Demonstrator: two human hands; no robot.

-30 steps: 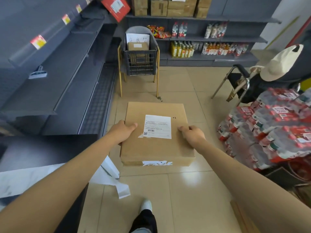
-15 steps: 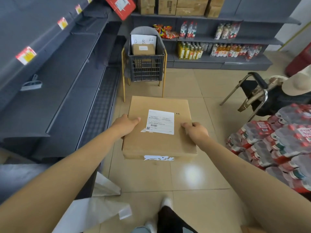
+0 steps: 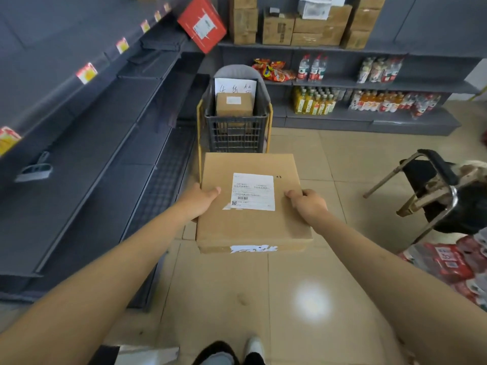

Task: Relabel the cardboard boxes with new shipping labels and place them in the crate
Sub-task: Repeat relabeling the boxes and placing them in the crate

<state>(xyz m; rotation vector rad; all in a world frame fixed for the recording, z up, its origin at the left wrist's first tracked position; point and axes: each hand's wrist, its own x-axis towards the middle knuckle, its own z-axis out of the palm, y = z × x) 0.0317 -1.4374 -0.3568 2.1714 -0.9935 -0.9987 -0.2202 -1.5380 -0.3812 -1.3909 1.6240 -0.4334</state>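
Both hands grip one flat cardboard box (image 3: 253,206) by its sides and carry it level above the tiled floor (image 3: 237,299). On the box's left edge the left hand (image 3: 203,200) lays its thumb over the top face, the other fingers going out of sight under the side. At the right edge the right hand (image 3: 307,204) curls its fingers over the top — the fingertips touch the brown surface just beside the label. A white shipping label (image 3: 253,191) with a barcode and small print sits on the top face, a little toward the far edge, between the two hands. Torn white label remnants (image 3: 254,248) show on the box's near side wall.

Just beyond the box's far edge stands a dark plastic crate (image 3: 235,135) set on a yellow-framed chair (image 3: 268,127). Inside the crate a smaller cardboard box (image 3: 234,106) with its own white label leans upright, and behind that a white sheet (image 3: 235,86) with handwriting rests against the chair's grey back.

Dark grey shelving (image 3: 92,154) runs along the left, with price tags on its edges and a red box (image 3: 201,23) tilted at its far end. Across the back wall, shelves (image 3: 369,85) hold stacked cardboard cartons (image 3: 303,22), snack bags, water bottles and rows of drinks. On the right a folding chair (image 3: 432,191) stands on the floor, and shrink-wrapped bottle packs (image 3: 453,264) lie near the right edge. One white shoe (image 3: 254,345) shows at the bottom of the view.
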